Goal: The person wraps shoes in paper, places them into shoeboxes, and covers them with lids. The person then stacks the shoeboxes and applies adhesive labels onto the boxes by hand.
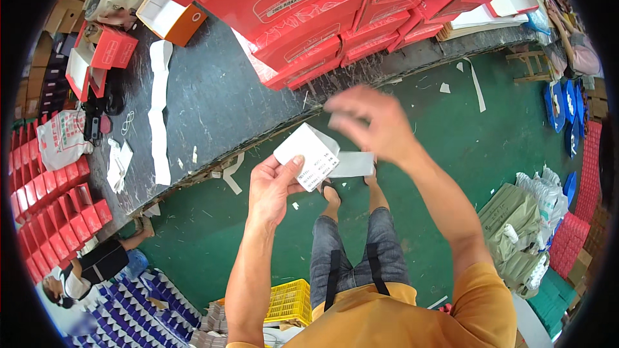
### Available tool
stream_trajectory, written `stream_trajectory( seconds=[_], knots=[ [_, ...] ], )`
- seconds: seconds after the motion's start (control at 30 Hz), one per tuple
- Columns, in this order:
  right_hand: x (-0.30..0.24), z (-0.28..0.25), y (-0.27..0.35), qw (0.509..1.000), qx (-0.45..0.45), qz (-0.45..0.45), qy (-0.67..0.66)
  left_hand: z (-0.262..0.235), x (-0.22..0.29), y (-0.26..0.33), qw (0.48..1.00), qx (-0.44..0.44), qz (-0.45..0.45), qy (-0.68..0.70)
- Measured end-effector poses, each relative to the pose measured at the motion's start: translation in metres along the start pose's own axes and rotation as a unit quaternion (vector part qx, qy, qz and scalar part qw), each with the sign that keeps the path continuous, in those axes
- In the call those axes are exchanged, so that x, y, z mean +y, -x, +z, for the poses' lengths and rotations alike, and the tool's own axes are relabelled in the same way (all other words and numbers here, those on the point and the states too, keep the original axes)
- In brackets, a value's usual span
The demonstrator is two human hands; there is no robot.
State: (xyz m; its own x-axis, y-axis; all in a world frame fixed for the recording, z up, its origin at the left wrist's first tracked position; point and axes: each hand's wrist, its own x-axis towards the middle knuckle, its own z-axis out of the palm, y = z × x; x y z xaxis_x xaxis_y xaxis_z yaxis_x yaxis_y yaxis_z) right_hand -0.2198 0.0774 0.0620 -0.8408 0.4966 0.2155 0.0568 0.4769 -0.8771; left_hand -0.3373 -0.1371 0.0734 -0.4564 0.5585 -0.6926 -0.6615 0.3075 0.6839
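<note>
My left hand (pixel 274 187) is closed on a strip of white labels (pixel 308 151), with the thumb on top. Rows of small dark print show near the strip's lower edge. A paler tail of the strip (pixel 353 165) sticks out to the right, above my feet. My right hand (pixel 371 119) is raised to the upper right of the labels, apart from them. It is blurred by motion; its fingers are spread to the left with a gap between them, and I see nothing in them.
Red shoe boxes (pixel 309 26) are stacked along the dark worktable (pixel 219 84). A long white paper strip (pixel 158 109) lies on it, near an orange box (pixel 174 22) and a plastic bag (pixel 63 138). A yellow crate (pixel 290 299) stands beside me. Another person (pixel 84 277) is at lower left.
</note>
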Motion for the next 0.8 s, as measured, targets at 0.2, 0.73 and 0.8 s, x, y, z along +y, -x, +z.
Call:
stream_trajectory(
  seconds=[0.2, 0.73, 0.8],
  knots=[
    [-0.026, 0.014, 0.036, 0.977, -0.113, -0.111, 0.139, 0.014, -0.006, -0.010, 1.000, -0.023, 0.003, -0.017],
    [0.078, 0.055, -0.001, 0.999, 0.009, -0.040, 0.032, -0.024, -0.062, -0.018, 0.984, 0.101, -0.118, 0.082],
    [0.107, 0.056, -0.027, 0.990, 0.031, -0.030, 0.133, -0.017, -0.064, -0.013, 0.990, 0.059, -0.084, 0.092]
  ],
)
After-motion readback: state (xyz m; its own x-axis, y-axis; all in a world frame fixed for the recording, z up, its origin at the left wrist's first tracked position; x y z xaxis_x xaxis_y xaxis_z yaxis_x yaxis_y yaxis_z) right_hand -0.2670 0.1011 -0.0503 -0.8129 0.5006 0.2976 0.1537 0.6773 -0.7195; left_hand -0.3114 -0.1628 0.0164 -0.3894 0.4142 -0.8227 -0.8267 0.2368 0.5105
